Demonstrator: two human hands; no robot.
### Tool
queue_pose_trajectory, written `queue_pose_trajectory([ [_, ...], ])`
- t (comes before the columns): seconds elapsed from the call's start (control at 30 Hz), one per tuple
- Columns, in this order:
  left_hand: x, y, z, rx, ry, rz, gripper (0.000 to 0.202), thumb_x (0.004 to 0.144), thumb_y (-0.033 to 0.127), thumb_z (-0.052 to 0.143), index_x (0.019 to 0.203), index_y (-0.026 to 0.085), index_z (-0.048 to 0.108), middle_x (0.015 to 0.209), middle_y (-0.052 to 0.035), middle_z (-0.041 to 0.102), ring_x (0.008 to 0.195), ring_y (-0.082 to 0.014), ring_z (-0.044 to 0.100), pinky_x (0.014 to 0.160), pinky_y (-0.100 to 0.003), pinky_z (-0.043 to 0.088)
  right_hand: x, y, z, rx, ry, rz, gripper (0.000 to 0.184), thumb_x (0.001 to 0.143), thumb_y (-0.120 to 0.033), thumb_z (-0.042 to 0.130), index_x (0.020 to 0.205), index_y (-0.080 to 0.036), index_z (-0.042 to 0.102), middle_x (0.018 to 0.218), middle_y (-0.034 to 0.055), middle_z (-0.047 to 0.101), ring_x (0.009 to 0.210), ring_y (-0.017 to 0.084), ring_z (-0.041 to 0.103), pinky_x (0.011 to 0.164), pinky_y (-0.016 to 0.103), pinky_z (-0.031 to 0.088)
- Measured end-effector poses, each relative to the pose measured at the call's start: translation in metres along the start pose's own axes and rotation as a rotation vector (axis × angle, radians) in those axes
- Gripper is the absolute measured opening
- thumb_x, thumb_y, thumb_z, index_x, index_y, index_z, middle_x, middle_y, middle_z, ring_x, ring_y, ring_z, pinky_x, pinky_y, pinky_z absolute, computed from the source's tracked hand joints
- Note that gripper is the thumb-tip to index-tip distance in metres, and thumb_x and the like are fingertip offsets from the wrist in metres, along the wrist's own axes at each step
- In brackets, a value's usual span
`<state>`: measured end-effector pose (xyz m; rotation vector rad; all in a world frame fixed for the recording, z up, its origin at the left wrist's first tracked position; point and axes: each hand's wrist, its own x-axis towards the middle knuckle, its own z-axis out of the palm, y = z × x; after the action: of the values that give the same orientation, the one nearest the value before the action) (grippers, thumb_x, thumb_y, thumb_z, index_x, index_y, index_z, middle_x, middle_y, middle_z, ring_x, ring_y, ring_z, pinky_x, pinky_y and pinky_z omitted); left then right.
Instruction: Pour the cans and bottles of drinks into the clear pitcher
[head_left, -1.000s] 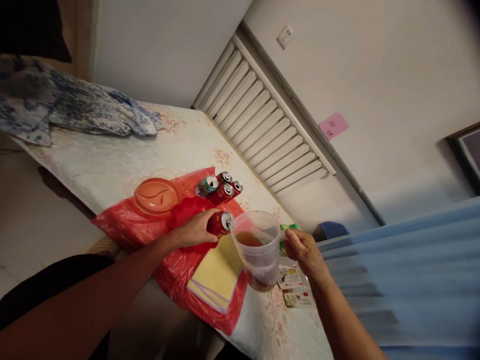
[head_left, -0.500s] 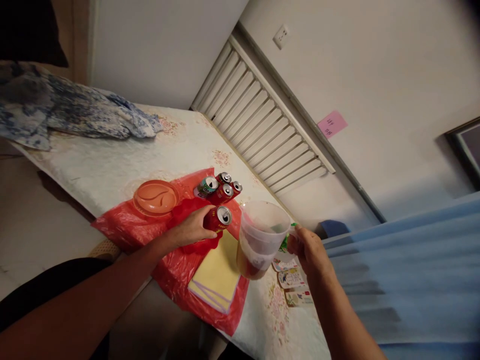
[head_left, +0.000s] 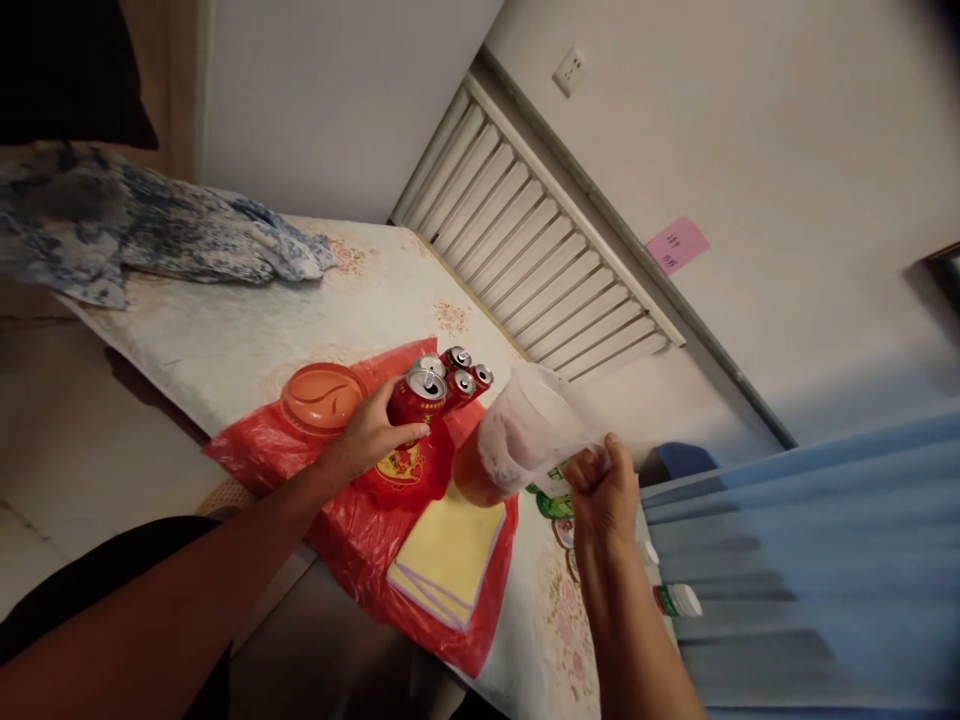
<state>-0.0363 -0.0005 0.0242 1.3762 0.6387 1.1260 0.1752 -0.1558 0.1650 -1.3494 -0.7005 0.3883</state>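
My left hand [head_left: 375,432] is wrapped around a red drink can [head_left: 415,402], its opened top facing up. The can is held above a red plastic piece with a yellow emblem [head_left: 401,465]. In my right hand [head_left: 606,492] is the handle of a translucent plastic pitcher [head_left: 517,430]. The pitcher is tilted, with brownish liquid and foam inside. Just behind the held can stand several other opened cans [head_left: 461,383]. Below the pitcher lies a folded yellow cloth [head_left: 450,555] with purple edging.
A red plastic sheet [head_left: 345,560] covers part of the floral tablecloth [head_left: 397,290]. An orange divided dish [head_left: 324,397] sits at its left. A blue-and-white cloth [head_left: 225,235] lies at the far left. Beyond the table are a radiator [head_left: 540,235] and a blue curtain [head_left: 847,510].
The left hand has moved the can left and up, toward the other cans. The pitcher has risen slightly and tipped over, its liquid gathering on the left side.
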Motion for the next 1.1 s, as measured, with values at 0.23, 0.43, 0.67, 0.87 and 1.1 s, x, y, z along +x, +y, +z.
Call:
queue_pose_trajectory([
  [0.23, 0.001, 0.002, -0.007, 0.097, 0.193, 0.056, 0.072, 0.066, 0.033, 0.076, 0.132, 0.018, 0.051, 0.129, -0.0098, 0.064, 0.120, -0.0296, 0.059, 0.107, -0.044, 0.045, -0.006, 0.035, 0.041, 0.071, -0.042, -0.005, 0.045, 0.075, -0.049, 0.063, 0.061, -0.025, 0.028, 0.045, -0.0130, 0.024, 0.038, 0.005, 0.013, 0.038, 0.022, 0.014],
  [0.43, -0.003, 0.008, -0.013, 0.131, 0.333, 0.052, 0.065, 0.067, 0.033, 0.075, 0.126, 0.018, 0.053, 0.127, -0.0096, 0.064, 0.119, -0.0299, 0.059, 0.107, -0.043, 0.044, -0.013, 0.068, 0.065, 0.144, -0.065, 0.049, 0.046, 0.076, -0.047, 0.060, 0.059, -0.025, 0.024, 0.044, -0.0128, 0.022, 0.037, 0.005, 0.013, 0.039, 0.023, 0.014],
  [0.67, -0.007, 0.011, -0.019, 0.157, 0.362, 0.061, 0.058, 0.070, 0.034, 0.073, 0.123, 0.020, 0.054, 0.122, -0.0065, 0.065, 0.117, -0.0292, 0.060, 0.105, -0.042, 0.046, -0.025, 0.099, 0.075, 0.132, -0.055, 0.054, 0.045, 0.083, -0.045, 0.051, 0.058, -0.024, 0.020, 0.044, -0.0114, 0.022, 0.039, 0.006, 0.017, 0.042, 0.024, 0.020],
  [0.87, -0.010, 0.009, -0.025, 0.212, 0.346, 0.067, 0.058, 0.070, 0.034, 0.073, 0.124, 0.021, 0.053, 0.122, -0.0061, 0.065, 0.118, -0.0291, 0.060, 0.106, -0.041, 0.046, -0.033, 0.112, 0.073, 0.092, -0.019, 0.051, 0.043, 0.086, -0.044, 0.046, 0.058, -0.025, 0.020, 0.045, -0.0117, 0.020, 0.039, 0.007, 0.015, 0.042, 0.024, 0.021],
  [1.1, -0.019, 0.004, -0.029, 0.244, 0.322, 0.062, 0.068, 0.069, 0.038, 0.076, 0.130, 0.021, 0.052, 0.127, -0.0081, 0.064, 0.120, -0.0311, 0.060, 0.107, -0.044, 0.046, -0.032, 0.117, 0.069, 0.098, -0.057, 0.053, 0.042, 0.088, -0.046, 0.042, 0.057, -0.025, 0.024, 0.046, -0.0106, 0.022, 0.040, 0.008, 0.017, 0.042, 0.024, 0.021],
])
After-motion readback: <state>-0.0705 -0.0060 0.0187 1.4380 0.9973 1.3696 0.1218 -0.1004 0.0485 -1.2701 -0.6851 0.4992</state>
